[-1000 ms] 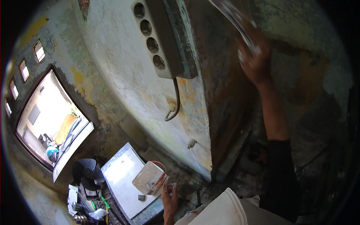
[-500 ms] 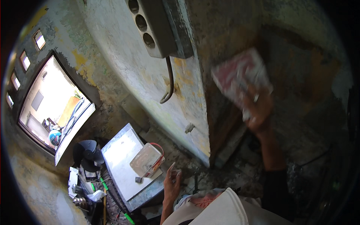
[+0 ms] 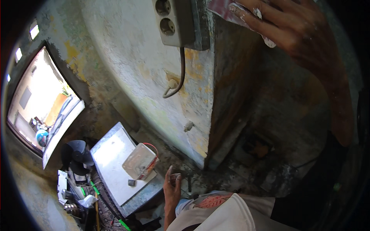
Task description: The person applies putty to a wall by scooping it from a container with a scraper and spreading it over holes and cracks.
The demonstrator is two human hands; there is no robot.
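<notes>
At the upper right, my right hand [image 3: 293, 34] grips a flat pink sheet [image 3: 223, 9] with white smears, pressed at or close to the wall beside the column's corner [image 3: 212, 77]; white residue coats my fingers. My left hand [image 3: 172, 186] is low at the centre, its forefinger raised and fingers loosely curved apart, with nothing visible in them. It is nearest a plastic container [image 3: 137, 161] with a red handle, which lies on a pale board [image 3: 110, 152] beside a small grey block [image 3: 131, 182].
A power strip [image 3: 167, 23] with a hanging cable [image 3: 182, 69] is mounted on the peeling wall. At left are an open window [image 3: 36, 100], a black fan [image 3: 79, 154] and a cluttered pile of tools [image 3: 96, 188]. Cables and dark debris [image 3: 258, 146] lie low at the right.
My right hand swept down with the sheet, then rose again to the upper right, now larger in view. My left hand stays low. The view has shifted slightly.
</notes>
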